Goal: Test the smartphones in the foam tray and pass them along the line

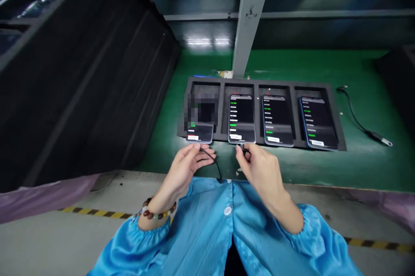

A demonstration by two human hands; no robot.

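Several smartphones stand in a row in a black foam tray (223,107), screens lit with lines of white and green text. At the lower edge of the leftmost phone (202,134), partly pixelated over, my left hand (186,163) is closed on a thin black cable (212,160) that hangs towards the table edge. My right hand (264,170) pinches a small black plug (246,152) at the bottom edge of the second phone (242,118). Whether either plug is seated in its phone cannot be told. The third phone (278,120) and rightmost phone (318,122) are untouched.
A short black cable (355,116) with a metal-ended plug lies right of the tray on the green table (366,168). Tall stacked black foam trays (97,73) wall off the left. A grey post (251,21) rises behind; another black block (400,77) is at right.
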